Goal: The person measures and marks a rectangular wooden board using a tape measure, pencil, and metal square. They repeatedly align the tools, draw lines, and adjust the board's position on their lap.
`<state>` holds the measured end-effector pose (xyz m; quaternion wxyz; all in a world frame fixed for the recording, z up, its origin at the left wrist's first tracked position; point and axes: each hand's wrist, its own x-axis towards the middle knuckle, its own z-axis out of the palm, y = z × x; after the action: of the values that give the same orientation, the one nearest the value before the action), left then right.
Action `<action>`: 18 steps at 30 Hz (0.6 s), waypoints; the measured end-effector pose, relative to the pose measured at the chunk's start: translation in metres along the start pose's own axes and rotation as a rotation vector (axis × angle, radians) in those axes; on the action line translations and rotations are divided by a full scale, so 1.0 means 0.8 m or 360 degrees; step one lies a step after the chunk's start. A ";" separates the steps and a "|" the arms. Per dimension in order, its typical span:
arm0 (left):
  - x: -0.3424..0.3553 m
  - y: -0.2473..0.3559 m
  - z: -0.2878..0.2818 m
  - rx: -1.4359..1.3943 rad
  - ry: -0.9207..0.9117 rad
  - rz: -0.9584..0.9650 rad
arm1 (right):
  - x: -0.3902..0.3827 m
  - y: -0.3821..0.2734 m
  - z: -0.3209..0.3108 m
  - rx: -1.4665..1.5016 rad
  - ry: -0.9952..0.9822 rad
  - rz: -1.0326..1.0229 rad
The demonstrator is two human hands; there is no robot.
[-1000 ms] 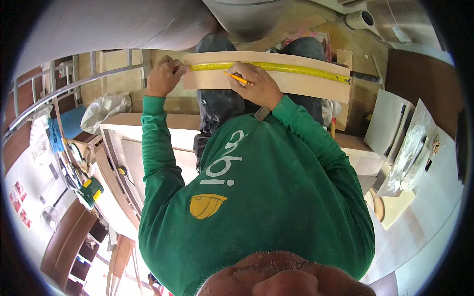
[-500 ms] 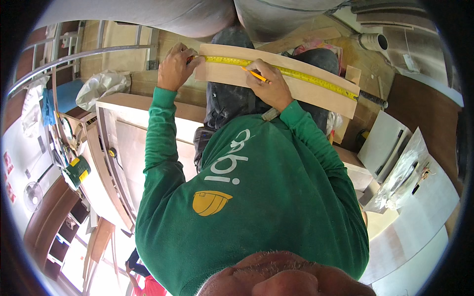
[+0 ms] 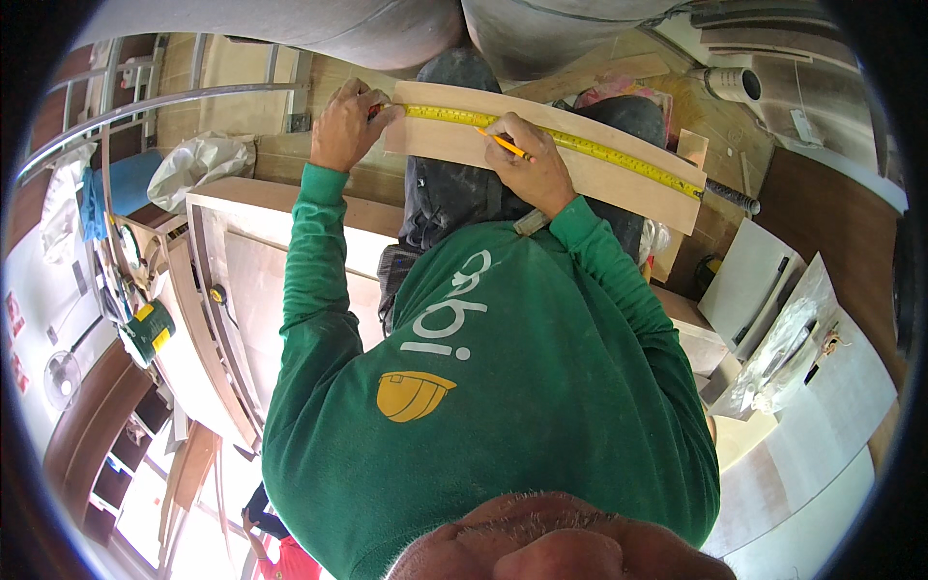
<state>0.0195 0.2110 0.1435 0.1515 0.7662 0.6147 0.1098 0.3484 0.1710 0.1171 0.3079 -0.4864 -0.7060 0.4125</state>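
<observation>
A pale wooden board (image 3: 599,188) lies across my legs. Along its length runs a yellow tape measure (image 3: 619,160), stretched from the board's left end to near its right end. At the left end my left hand (image 3: 350,128) is closed on the tape measure; a small red and dark part shows between thumb and fingers, the rest being hidden. My right hand (image 3: 537,166) rests over the middle of the board and pinches an orange pencil (image 3: 509,146). The pencil's tip is close to the tape's lower edge.
To the left stands a pale wooden frame or box (image 3: 290,205), with a crumpled plastic bag (image 3: 215,166) and a metal ladder-like frame (image 3: 208,98) beyond. A white pipe (image 3: 727,84) lies far right. Nearer are a white panel (image 3: 749,282) and plastic sheeting (image 3: 788,343). Another person's red sleeve (image 3: 290,559) shows lower left.
My right hand and the pencil have shifted slightly to the right along the tape. The board has moved a touch to the right, and my left hand keeps its grip at the end.
</observation>
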 end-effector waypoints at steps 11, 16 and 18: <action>-0.001 0.000 -0.001 -0.0005 -0.0013 -0.0005 | 0.001 -0.005 -0.004 0.0033 0.0002 -0.0052; -0.002 0.001 0.000 0.0013 -0.0001 -0.0015 | 0.002 -0.004 -0.002 0.0065 0.0000 0.0018; -0.002 -0.003 0.002 0.0023 0.0007 0.0017 | 0.002 -0.004 -0.002 0.0074 -0.0004 0.0019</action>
<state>0.0177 0.2098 0.1415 0.1440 0.7704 0.6117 0.1079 0.3478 0.1725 0.1208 0.3159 -0.4829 -0.6936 0.4312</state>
